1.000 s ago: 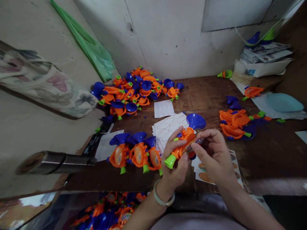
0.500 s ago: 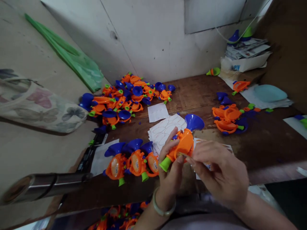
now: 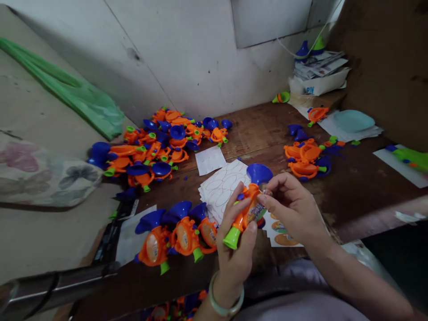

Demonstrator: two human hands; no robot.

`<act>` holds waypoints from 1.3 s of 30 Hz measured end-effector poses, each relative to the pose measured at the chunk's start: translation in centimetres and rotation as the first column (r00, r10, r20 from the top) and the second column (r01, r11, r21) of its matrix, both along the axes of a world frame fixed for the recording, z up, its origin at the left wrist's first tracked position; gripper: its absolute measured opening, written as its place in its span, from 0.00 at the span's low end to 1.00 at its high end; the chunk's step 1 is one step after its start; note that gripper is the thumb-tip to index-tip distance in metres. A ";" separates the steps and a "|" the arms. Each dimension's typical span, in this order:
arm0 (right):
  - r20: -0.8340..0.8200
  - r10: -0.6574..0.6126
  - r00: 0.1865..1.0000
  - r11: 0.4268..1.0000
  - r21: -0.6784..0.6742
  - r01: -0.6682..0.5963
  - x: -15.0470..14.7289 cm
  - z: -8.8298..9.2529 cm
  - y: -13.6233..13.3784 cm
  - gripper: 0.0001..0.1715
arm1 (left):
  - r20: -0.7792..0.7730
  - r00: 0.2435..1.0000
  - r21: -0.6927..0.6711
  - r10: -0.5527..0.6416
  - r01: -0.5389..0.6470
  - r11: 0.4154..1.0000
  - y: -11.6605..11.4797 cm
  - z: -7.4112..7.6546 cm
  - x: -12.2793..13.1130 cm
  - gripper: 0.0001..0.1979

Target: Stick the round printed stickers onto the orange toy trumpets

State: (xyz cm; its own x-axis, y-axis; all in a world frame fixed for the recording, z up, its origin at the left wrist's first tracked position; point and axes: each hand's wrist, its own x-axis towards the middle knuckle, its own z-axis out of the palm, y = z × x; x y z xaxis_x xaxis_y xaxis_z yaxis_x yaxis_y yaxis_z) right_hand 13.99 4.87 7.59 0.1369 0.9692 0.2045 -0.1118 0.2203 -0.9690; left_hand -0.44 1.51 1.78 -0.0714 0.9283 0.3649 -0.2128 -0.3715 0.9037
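Note:
My left hand (image 3: 236, 243) is wrapped round a toy trumpet (image 3: 241, 217) with an orange body, a blue bell and a green mouthpiece. The mouthpiece points down toward me and the bell points up and away. A colourful oval sticker (image 3: 257, 211) lies along the orange side facing right. At the sticker's upper end, my right hand (image 3: 290, 205) pinches with thumb and forefinger; the edge between the fingertips is partly hidden. Below the right hand lies a sheet of printed oval stickers (image 3: 284, 239). Left of my hands, several toy trumpets (image 3: 185, 236) with oval stickers stand in a row.
A heap of toy trumpets (image 3: 167, 142) fills the back left of the table. Peeled sheets with oval outlines (image 3: 224, 187) lie mid-table. More trumpets (image 3: 306, 158) and a pale blue lid-like piece (image 3: 354, 121) are at right. A metal cylinder (image 3: 60, 285) juts in at lower left.
The sticker's printed face now shows on the trumpet's side, which has turned to the right. My right hand has moved up along it toward the bell. The whole view has shifted slightly.

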 end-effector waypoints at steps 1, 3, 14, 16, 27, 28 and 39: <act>0.022 -0.013 1.000 0.999 0.032 0.013 0.1 0.3 -0.3 0.10 | -0.029 0.999 -0.018 0.018 -0.018 1.000 0.1 -0.1 -0.1 0.20; 0.080 -0.037 0.996 0.995 0.100 0.029 0.2 0.9 -0.9 0.10 | -0.023 0.999 -0.047 0.030 -0.031 0.998 0.2 -0.2 -0.1 0.20; -0.033 0.040 0.999 0.995 -0.090 -0.042 0.1 -1.8 0.3 0.14 | 0.228 0.974 -0.108 -0.004 0.030 0.994 -0.1 0.8 1.0 0.15; -0.014 0.035 0.999 0.994 -0.108 -0.037 -0.1 -1.9 0.2 0.14 | 0.206 0.978 -0.111 0.041 -0.018 0.994 -0.1 0.4 1.0 0.15; 0.137 0.032 0.990 0.996 -0.082 -0.021 -0.6 -2.1 -0.1 0.15 | 0.126 0.980 -0.071 0.157 -0.149 0.986 -0.1 -0.8 0.8 0.14; 0.132 0.034 0.991 0.996 -0.081 -0.023 -0.6 -2.1 -0.1 0.15 | 0.125 0.980 -0.067 0.153 -0.145 0.987 -0.2 -0.8 0.8 0.14; 0.224 -0.001 0.975 1.000 -0.002 0.001 -0.8 -2.8 -0.3 0.13 | 0.123 0.983 -0.031 0.136 -0.133 0.991 -0.4 -1.0 0.8 0.16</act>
